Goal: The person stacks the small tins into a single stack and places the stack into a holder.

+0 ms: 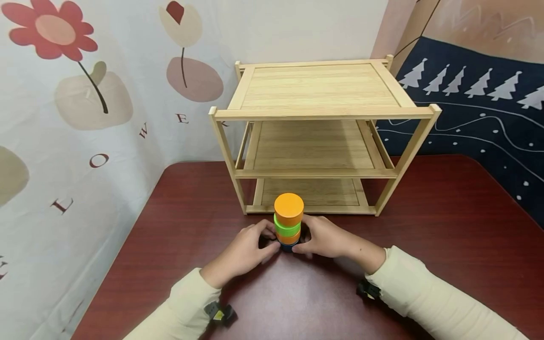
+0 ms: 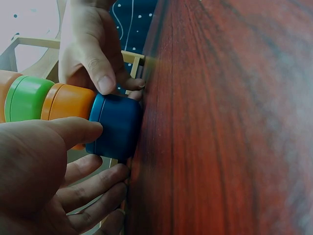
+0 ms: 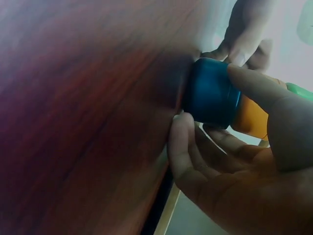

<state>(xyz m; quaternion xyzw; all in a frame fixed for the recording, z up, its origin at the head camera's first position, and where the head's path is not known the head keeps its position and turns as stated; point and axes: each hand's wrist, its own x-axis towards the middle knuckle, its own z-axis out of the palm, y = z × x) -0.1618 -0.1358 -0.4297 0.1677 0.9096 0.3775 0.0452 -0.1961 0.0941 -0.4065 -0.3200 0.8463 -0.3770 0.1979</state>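
A stack of small round lidded jars stands upright on the table. From the bottom it runs: a dark blue jar [image 2: 120, 128], an orange jar [image 2: 71, 103], a green jar [image 2: 32, 99], and another orange jar [image 1: 289, 208] on top. My left hand [image 1: 246, 250] holds the blue jar from the left, thumb on its near side near the lid seam and fingers behind. On the right, my right hand [image 1: 329, 237] has its thumb and fingers about the same blue jar [image 3: 211, 93]. The far sides of the jars are hidden.
Right behind the stack stands a wooden shelf [image 1: 323, 113] with three tiers. The dark red table [image 1: 178, 203] runs under everything, with printed fabric [image 1: 140, 61] hanging behind it. Small black devices [image 1: 218, 311] are strapped at both wrists, beside pale sleeves.
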